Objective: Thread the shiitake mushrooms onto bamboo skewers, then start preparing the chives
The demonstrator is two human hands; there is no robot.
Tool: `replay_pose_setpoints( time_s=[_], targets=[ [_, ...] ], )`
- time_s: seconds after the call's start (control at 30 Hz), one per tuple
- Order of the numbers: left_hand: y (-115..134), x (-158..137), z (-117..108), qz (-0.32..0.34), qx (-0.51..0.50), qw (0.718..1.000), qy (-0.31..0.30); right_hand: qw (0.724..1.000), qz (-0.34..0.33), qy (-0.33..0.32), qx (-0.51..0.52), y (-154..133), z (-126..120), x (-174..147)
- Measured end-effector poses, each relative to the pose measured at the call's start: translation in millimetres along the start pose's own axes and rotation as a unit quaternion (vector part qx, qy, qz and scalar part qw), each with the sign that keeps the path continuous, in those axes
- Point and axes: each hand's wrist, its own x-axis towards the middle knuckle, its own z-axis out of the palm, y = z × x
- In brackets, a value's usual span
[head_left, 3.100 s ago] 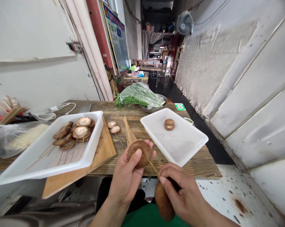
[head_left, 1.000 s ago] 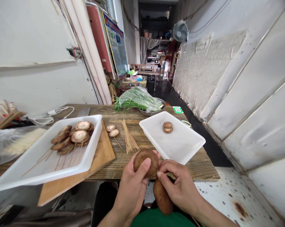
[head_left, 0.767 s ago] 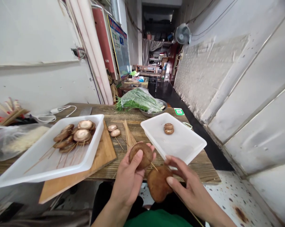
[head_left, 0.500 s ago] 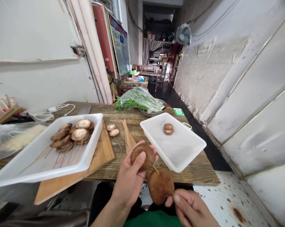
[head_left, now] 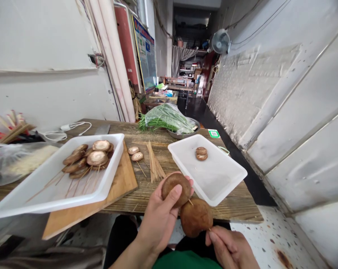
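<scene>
At the near edge of the wooden table (head_left: 242, 211), on my head feed: one skewer (head_left: 190, 202) bearing two mushrooms, slanted down toward the right.

Item: left hand (head_left: 157, 215), thumb pressed on the upper mushroom cap (head_left: 175, 188), fingers curled behind it.
Item: right hand (head_left: 233, 244), thumb and forefinger pinching the skewer just below the lower mushroom cap (head_left: 196, 219).
Item: white tray (head_left: 108, 179), left side, holding a pile of skewered mushrooms (head_left: 98, 158); it rests partly on a cutting board (head_left: 129, 175), both jutting past the table's edge.
Item: two pale-gilled mushrooms (head_left: 137, 156) with a stick, lying beside the board.
Item: fanned bundle of bare skewers (head_left: 155, 166), directly beyond the left hand; nearest obstacle I count there.
Item: second tray (head_left: 222, 186), right, two stacked mushrooms (head_left: 202, 157) inside; its near corner sits close to the lower cap. Contact, I cannot tell.
Item: bagged greens (head_left: 165, 117), leaning over a metal bowl (head_left: 183, 135), far side.
Item: clear bag (head_left: 25, 158) of pale contents, far left.
</scene>
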Motion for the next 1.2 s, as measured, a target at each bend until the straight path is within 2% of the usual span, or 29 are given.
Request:
replay_pose_setpoints(
  time_s=[0.43,0.63,0.87,1.07,1.2],
  targets=[
    [4.1,6.7,-7.0,-0.017,0.003,1.000,-0.002,0.998,-0.027,-0.046,0.038,1.5,-1.2,15.3],
    [5.0,24.1,-19.4,-0.019,-0.007,1.000,-0.006,0.986,0.024,-0.081,0.144,13.7,11.1,17.8],
    [-5.2,38.9,-31.9,-0.024,-0.008,0.999,-0.019,0.979,0.054,-0.019,0.194,15.7,26.4,25.4],
    [-20.3,36.2,-33.6,-0.071,0.034,0.997,-0.025,0.979,0.038,0.029,0.197,18.0,38.5,34.7],
    [-25.5,36.5,-34.0,-0.128,0.043,0.991,-0.018,0.978,0.029,0.014,0.204,18.8,42.7,33.3]
  ],
)
